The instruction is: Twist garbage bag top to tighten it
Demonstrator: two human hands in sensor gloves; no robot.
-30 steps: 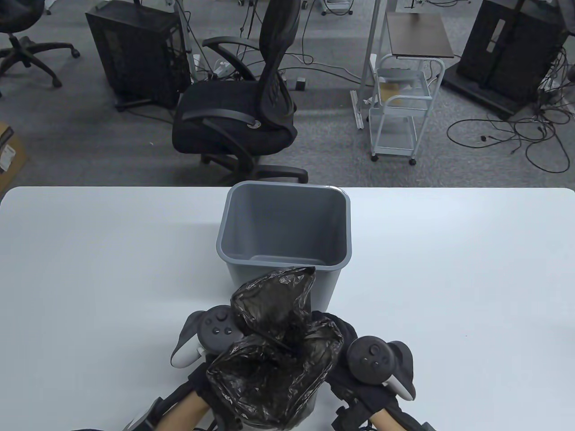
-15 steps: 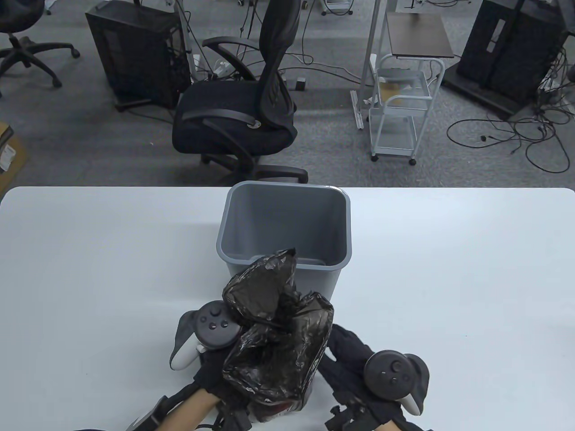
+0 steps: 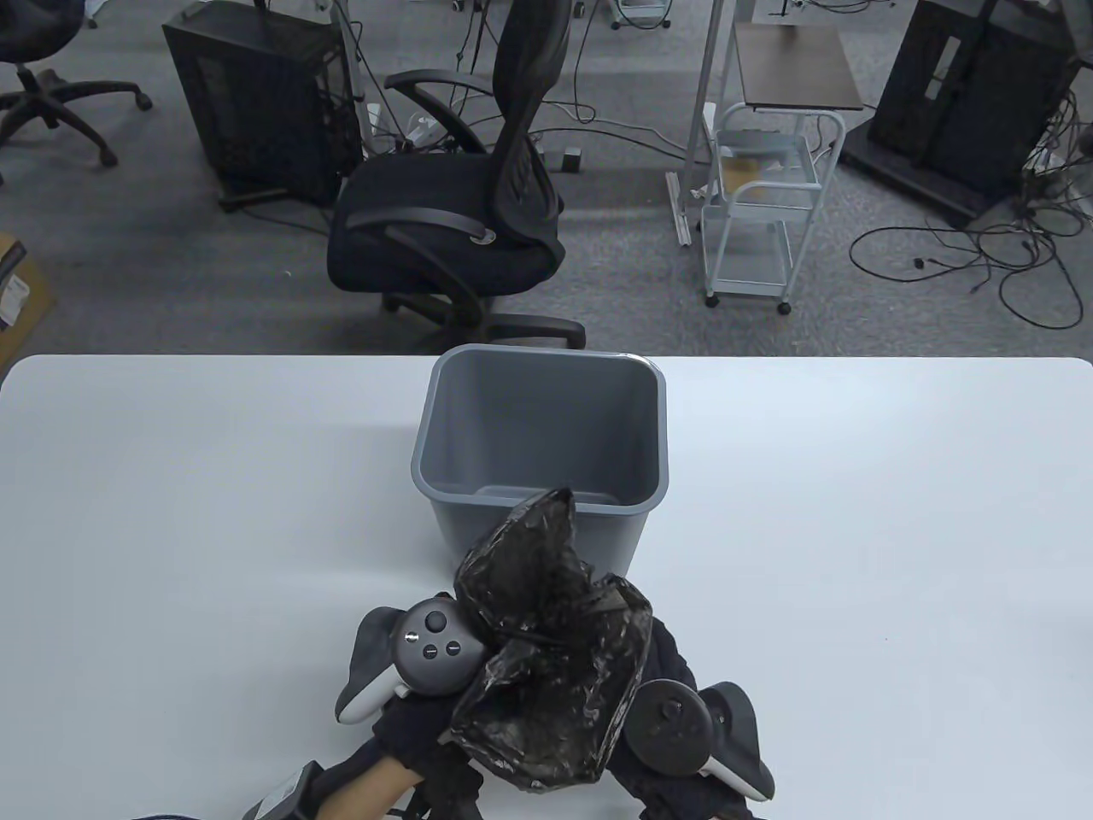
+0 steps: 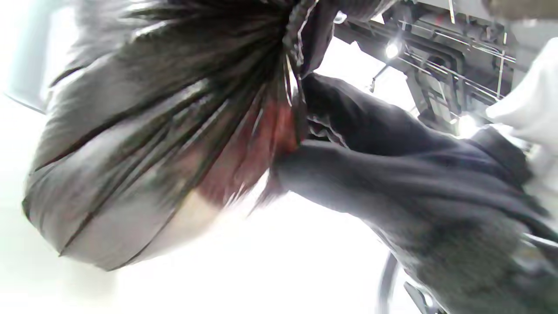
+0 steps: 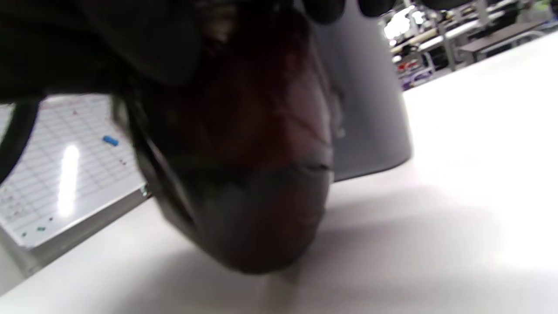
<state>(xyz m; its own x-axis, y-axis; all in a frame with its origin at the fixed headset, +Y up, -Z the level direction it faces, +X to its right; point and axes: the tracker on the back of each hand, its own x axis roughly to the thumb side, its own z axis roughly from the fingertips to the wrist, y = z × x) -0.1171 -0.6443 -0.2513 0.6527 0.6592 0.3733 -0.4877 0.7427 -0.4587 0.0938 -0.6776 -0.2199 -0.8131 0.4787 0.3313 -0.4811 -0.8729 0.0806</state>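
Observation:
A black garbage bag (image 3: 546,658) stands at the table's near edge, its crumpled top flaring up in front of the grey bin (image 3: 540,444). My left hand (image 3: 418,726) grips the bag's gathered neck from the left. My right hand (image 3: 649,735) holds the same neck from the right. In the left wrist view the bag (image 4: 152,144) bulges below a bunched neck with the right glove's fingers (image 4: 370,131) wrapped at it. In the right wrist view the filled bag (image 5: 253,183) hangs just above the table, reddish contents showing through.
The open grey bin stands upright mid-table just behind the bag; it also shows in the right wrist view (image 5: 366,109). White table (image 3: 854,530) extends to both sides. An office chair (image 3: 461,196) and a white cart (image 3: 760,205) stand on the floor beyond the table.
The bag's top has turned and drawn narrower over the second. My right hand swung out to the right, then came back in against the bag. My left hand's tracker rotated slightly.

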